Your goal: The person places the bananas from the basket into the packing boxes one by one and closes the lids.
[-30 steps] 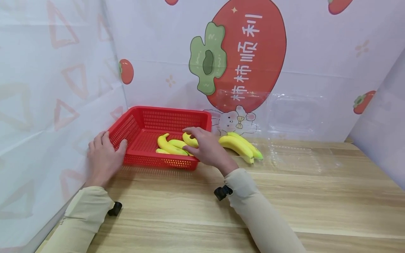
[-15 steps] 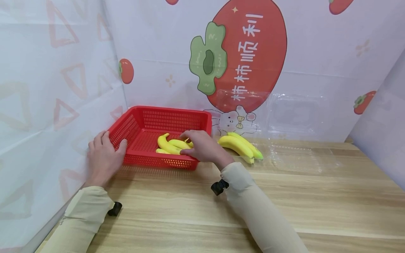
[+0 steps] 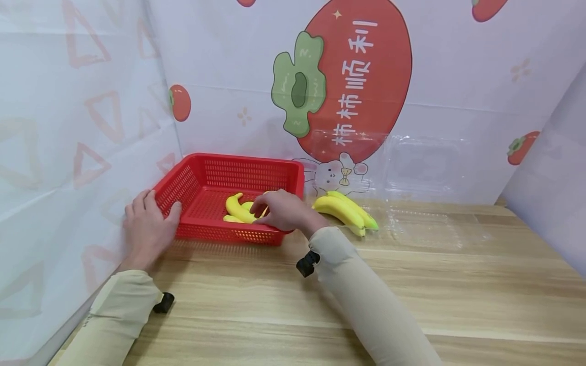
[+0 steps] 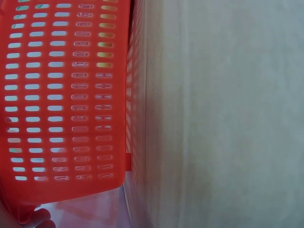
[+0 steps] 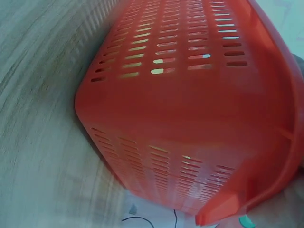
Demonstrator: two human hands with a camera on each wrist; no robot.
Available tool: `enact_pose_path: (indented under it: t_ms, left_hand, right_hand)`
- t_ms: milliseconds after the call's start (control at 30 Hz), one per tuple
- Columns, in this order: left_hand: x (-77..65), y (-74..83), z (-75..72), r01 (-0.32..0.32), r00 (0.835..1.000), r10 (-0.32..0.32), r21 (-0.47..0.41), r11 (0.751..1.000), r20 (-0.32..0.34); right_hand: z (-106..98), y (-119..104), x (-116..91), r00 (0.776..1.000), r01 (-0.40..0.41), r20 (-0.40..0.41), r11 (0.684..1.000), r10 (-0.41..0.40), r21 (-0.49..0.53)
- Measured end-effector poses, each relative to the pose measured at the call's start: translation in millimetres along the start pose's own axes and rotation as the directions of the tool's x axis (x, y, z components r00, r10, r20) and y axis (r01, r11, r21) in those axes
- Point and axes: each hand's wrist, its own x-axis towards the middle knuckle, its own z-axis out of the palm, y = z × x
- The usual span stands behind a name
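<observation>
A red plastic basket (image 3: pixel 201 232) with slotted walls stands on the table at the left. My left hand (image 3: pixel 148 226) grips its left front corner; in the left wrist view, fingertips (image 4: pixel 40 219) curl under the rim. Over the right front corner reaches my right hand (image 3: pixel 289 211), its thumb and fingers curled round a yellow banana (image 3: pixel 265 211) inside the basket. The hand hides most of that banana. Just left of it, another banana (image 3: pixel 235 209) lies in the basket with more yellow fruit around it. The right wrist view shows mostly the basket's outer wall (image 5: pixel 166 109).
Two bananas (image 3: pixel 340 210) lie side by side on the wooden table (image 3: pixel 256 305), right of the basket. A clear plastic clamshell box (image 3: pixel 428 231) stands beyond them with its lid raised. Printed cloth walls (image 3: pixel 238 66) enclose the back and left, close to the basket and left hand.
My right hand has shifted left and deeper over the bananas in the basket, and its fingers have closed in round one. The left hand has stayed at the basket's corner.
</observation>
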Motion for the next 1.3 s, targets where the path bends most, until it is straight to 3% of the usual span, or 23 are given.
enact_pose_path:
  t_ms: [333, 833, 1100, 1300]
  left_hand:
    - [-1.6, 1.3, -0.5, 0.0, 1.0, 0.0, -0.014, 1.0, -0.011]
    - [-2.6, 2.8, -2.4, -0.003, 1.0, 0.002, -0.026, 1.0, -0.01]
    - [-2.5, 3.7, -3.0, -0.003, 1.0, 0.003, -0.037, 0.999, -0.002]
    - [-2.5, 2.1, -2.4, -0.002, 1.0, 0.002, -0.036, 0.999, -0.004]
  right_hand:
    - [-2, -2, 13, 0.989, -0.099, 0.105, 0.992, 0.107, -0.079]
    - [-1, -1, 22, 0.976, -0.079, 0.189, 0.982, 0.112, -0.173]
    - [-3, -2, 26, 0.955, -0.135, 0.247, 0.982, 0.165, -0.135]
    - [-3, -2, 25, 0.951, -0.142, 0.259, 0.984, 0.167, -0.11]
